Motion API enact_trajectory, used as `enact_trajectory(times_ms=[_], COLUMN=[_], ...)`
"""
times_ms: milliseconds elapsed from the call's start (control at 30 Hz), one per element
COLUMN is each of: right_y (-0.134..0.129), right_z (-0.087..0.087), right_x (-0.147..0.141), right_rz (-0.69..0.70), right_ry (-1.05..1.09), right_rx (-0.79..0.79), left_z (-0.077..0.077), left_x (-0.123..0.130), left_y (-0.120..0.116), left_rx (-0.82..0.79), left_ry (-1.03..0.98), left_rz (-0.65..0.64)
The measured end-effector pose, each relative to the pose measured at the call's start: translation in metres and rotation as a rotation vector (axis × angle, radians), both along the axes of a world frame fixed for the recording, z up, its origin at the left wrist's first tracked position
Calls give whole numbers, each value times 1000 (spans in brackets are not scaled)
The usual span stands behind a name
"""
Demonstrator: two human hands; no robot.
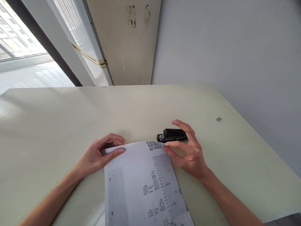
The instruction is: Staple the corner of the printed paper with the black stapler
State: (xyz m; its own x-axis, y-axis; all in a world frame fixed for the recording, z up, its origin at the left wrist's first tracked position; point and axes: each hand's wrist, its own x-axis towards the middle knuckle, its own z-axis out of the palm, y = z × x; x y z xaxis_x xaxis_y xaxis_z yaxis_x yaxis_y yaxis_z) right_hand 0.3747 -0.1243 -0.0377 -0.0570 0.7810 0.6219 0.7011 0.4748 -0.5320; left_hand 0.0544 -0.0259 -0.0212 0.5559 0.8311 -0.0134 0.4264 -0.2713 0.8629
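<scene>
Printed paper (138, 185) is held between both hands over the table, its top edge slightly curved and its lower part running out of view. Whether it is one sheet or more I cannot tell. My left hand (104, 153) grips the top left corner, thumb on the front and fingers behind. At the top right corner my right hand (188, 150) pinches the paper between thumb and index finger, its other fingers raised. Just behind that corner lies a black stapler (174, 135), partly covered by the right hand's fingers.
The pale table (58, 125) spreads to both sides. A small grey rectangular piece (218, 119) lies at its right. Beyond the far edge stand a beige panel (131, 47) with a gold handle (88, 56) at its left, a window (18, 34) and a grey wall (223, 47).
</scene>
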Motion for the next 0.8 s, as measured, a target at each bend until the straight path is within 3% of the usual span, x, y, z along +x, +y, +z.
enact_trajectory(times_ms=[100,233,400,533,800], right_y=[0,-1,4,8,5], right_z=[1,3,0,-1,10], right_x=[5,17,24,20,7], right_rz=[-84,-139,56,145,320], right_ry=[129,402,593,693,792], right_rx=[-76,-300,-379,-485,-638], left_z=[1,3,3,-2,4], left_x=[-1,3,11,15,21], left_y=[0,-2,-1,3,0], left_rx=[10,-85,-188,-130,-61], left_ry=[-26,-21,-247,-375,-217], left_rz=[49,178,319,381,488])
